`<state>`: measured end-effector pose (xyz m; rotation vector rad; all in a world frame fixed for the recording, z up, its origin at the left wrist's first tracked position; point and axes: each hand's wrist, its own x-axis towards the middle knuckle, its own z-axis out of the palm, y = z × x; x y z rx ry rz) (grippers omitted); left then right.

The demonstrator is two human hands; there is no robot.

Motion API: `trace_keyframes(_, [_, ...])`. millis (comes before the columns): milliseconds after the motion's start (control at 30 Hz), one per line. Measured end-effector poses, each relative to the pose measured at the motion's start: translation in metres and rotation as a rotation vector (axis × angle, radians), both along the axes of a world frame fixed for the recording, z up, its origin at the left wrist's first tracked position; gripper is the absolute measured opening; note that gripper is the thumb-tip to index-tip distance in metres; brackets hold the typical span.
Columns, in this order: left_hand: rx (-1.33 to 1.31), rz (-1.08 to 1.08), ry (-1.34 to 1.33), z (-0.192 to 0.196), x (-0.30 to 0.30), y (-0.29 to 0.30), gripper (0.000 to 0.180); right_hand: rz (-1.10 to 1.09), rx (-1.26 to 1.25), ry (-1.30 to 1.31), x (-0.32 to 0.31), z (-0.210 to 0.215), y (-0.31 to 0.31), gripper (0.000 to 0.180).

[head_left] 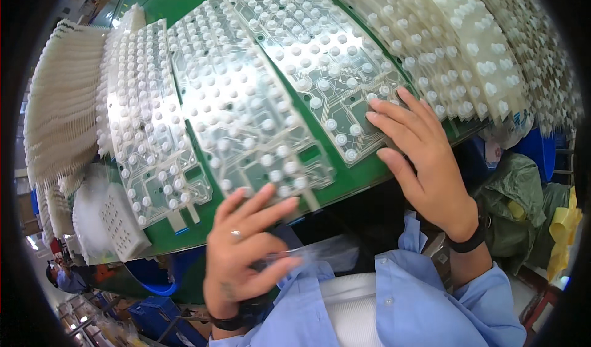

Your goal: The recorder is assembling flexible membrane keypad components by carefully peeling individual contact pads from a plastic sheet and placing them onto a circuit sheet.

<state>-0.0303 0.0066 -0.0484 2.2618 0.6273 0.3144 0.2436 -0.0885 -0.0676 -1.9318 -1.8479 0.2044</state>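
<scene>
Clear keyboard membrane sheets with printed circuit lines and white rubber domes lie side by side on a green table. My left hand (249, 248) is open, its fingers spread, with the fingertips at the near edge of the middle sheet (240, 110). My right hand (418, 156) is open too. Its fingertips rest on the near right corner of the right sheet (326, 58), and its thumb is just off that sheet's edge. To the left lies another membrane sheet (144, 95), which neither hand touches.
Stacks of domed sheets (455, 39) lie overlapped along the right side. A tall pile of white sheets (64, 95) stands at the far left, near a white perforated block (123, 221). Below the green table (203, 224) are a blue bin (157, 279) and green plastic bags (511, 205).
</scene>
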Motion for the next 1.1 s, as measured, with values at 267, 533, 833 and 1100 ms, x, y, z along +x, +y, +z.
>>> trace_keyframes(267, [0.131, 0.181, -0.183, -0.009, 0.012, -0.029, 0.022, 0.112, 0.009, 0.545, -0.065, 0.034, -0.027, 0.024])
trace_keyframes(533, [0.111, 0.145, -0.192, -0.002, 0.009, -0.028, 0.025, 0.023, 0.06, 0.628, -0.079, 0.031, -0.031, 0.02])
trace_keyframes(833, [0.153, 0.029, -0.074, -0.011, 0.01, 0.0, 0.031, -0.098, 0.063, 0.942, -0.048, 0.028, 0.003, 0.01])
trace_keyframes(1100, [0.187, -0.008, -0.069, -0.015, 0.0, 0.003, 0.034, -0.174, -0.211, 0.754, -0.051, 0.026, 0.041, 0.005])
